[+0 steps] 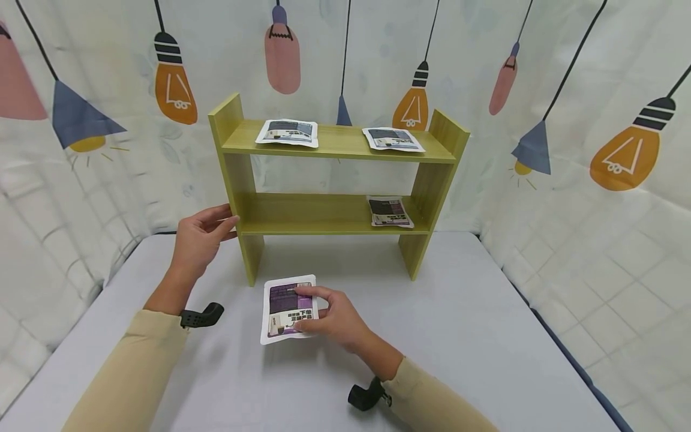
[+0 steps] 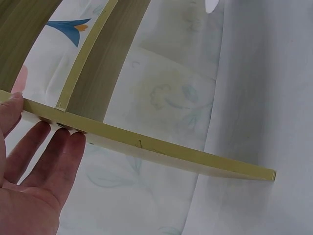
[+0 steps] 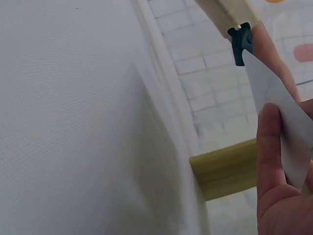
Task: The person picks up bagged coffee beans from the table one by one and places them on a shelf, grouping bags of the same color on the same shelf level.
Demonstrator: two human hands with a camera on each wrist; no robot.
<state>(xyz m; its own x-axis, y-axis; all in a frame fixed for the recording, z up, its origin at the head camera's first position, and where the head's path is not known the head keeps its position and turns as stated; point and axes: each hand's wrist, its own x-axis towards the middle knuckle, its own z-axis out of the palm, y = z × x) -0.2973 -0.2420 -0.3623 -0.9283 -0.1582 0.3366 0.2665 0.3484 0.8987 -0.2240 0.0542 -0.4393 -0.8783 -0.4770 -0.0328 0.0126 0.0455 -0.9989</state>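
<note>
A white-edged flat packet (image 1: 290,309) with a purple and cream printed front is pinched in my right hand (image 1: 337,318), held above the table. Its plain white back (image 3: 279,98) shows in the right wrist view, with fingers against it. My left hand (image 1: 202,237) holds the left side panel of a yellow-green wooden shelf (image 1: 318,228), near the lower board. In the left wrist view, the thumb of the left hand (image 2: 41,176) lies at the panel's edge and the fingers touch its outer face.
Two packets lie on the upper board, a left packet (image 1: 287,132) and a right packet (image 1: 393,139). A darker packet (image 1: 390,212) lies at the right of the lower board. The shelf stands on a white-covered table (image 1: 486,336). Behind hangs a patterned curtain (image 1: 216,54).
</note>
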